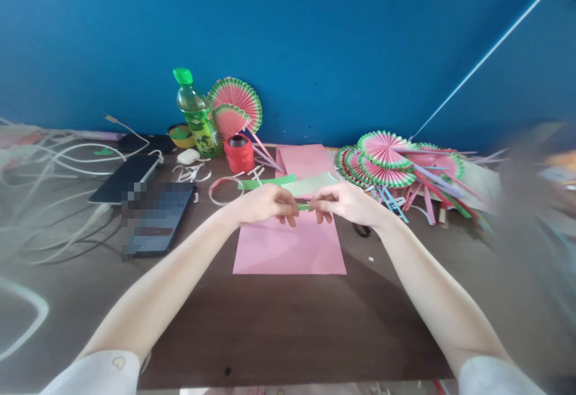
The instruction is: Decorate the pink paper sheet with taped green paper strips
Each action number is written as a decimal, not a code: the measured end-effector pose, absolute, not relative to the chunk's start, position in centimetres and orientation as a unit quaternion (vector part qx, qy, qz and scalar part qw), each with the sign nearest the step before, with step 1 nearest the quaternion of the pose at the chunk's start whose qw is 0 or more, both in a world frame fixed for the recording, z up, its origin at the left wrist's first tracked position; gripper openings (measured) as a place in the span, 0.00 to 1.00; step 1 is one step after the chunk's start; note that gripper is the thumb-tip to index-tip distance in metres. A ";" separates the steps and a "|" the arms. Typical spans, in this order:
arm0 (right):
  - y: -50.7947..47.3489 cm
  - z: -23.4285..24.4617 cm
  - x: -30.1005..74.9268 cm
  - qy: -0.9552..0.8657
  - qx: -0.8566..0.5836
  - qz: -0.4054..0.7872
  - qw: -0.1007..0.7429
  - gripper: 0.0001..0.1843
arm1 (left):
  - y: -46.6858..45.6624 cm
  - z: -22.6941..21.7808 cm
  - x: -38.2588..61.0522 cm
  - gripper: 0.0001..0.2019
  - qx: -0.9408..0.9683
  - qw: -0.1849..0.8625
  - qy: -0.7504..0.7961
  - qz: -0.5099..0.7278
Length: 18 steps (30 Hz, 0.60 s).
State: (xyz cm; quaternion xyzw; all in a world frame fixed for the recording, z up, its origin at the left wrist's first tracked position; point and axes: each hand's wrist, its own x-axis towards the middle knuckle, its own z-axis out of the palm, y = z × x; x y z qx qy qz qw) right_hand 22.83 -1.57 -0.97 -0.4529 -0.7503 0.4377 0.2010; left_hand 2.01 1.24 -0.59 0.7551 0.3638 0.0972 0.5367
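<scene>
A narrow green paper strip [303, 207] stretches between my two hands, pinched at either end. My left hand [270, 204] closes thumb and fingers on its left end. At the other end, my right hand [339, 203] grips it in the same way. Both hands are over a pink paper sheet [290, 251] lying on the table. Just behind them lie a wider green paper strip [265, 182] and a pale green paper piece [314, 184], and farther back is another pink sheet [299, 158].
Pleated watermelon-coloured paper fans [384, 150] and thin sticks are piled at the right. Near the blue wall stand a green-capped bottle [194, 113] and a red roll [240, 153]. A tape roll [216, 191] lies left of the sheet. Phones [164, 221] and white cables [67, 155] spread at the left.
</scene>
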 end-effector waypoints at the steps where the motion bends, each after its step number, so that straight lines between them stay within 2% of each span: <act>1: -1.5 -0.9 23.0 -0.748 -0.446 0.451 0.196 0.15 | 1.3 -0.6 2.0 0.07 0.753 0.541 0.361 0.098; 13: -1.0 -0.8 23.9 -0.727 -0.433 0.502 0.178 0.16 | 1.8 -1.3 1.8 0.07 0.742 0.546 0.375 0.102; 18: -0.4 -1.0 25.2 -0.708 -0.497 0.431 0.257 0.16 | 2.7 -2.0 0.7 0.08 0.750 0.528 0.381 0.117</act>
